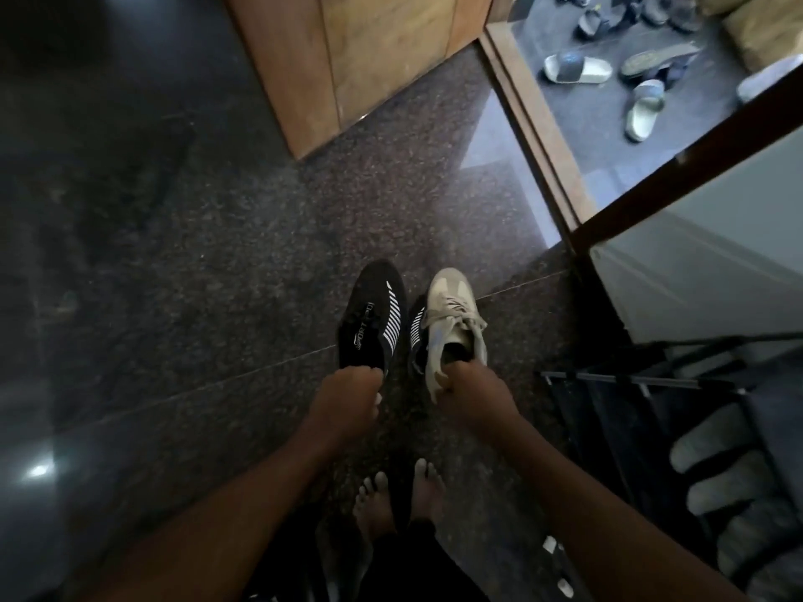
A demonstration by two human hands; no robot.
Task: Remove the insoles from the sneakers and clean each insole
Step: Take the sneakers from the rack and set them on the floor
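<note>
Step in hand: fetching the shoes. No insole shows; presumably all are inside.

Left hand (347, 399) is curled round the heel of a black sneaker (373, 315). Right hand (476, 397) grips the heel of a beige sneaker (454, 310). A second black sneaker (415, 330) sits tucked against it; same grip or not, cannot tell.

Next, likely: set the shoes down, free a hand, reach inside.

Room: open floor (174, 262) to the left. Shoe rack (643, 419) close on the right. Door frame (539, 141) and wooden panel (347, 67) ahead.
</note>
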